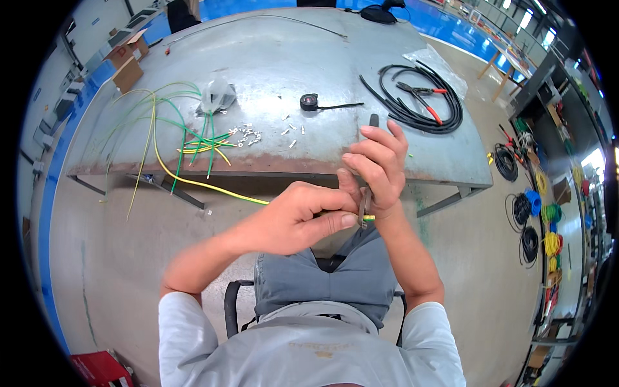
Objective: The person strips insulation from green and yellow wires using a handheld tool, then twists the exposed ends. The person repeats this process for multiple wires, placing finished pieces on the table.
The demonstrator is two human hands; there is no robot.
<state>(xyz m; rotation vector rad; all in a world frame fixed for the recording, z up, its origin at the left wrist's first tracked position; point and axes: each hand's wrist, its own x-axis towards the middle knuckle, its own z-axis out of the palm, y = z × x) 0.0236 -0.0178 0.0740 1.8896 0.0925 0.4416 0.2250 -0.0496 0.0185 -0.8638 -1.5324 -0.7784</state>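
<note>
In front of my lap, my left hand [306,216] pinches a yellow-green wire [222,191] close to its end; the wire trails leftward up onto the workbench. My right hand [380,164] is raised with fingers curled around dark pliers [365,205]. Their jaws are across the wire just past my left thumb, and a short yellow-green stub sticks out beyond them. One dark handle tip shows above my right fingers; the palm hides much of the tool. On the bench lie more yellow-green wires [206,138] and a scatter of small metal terminals [247,135].
The grey metal workbench [258,71] holds a tape measure [309,102], a crumpled plastic bag [218,95], a coil of black cable [451,116] and red-handled cutters [422,100]. Cardboard boxes [127,72] stand far left. Cable coils [506,161] lie by shelving at right.
</note>
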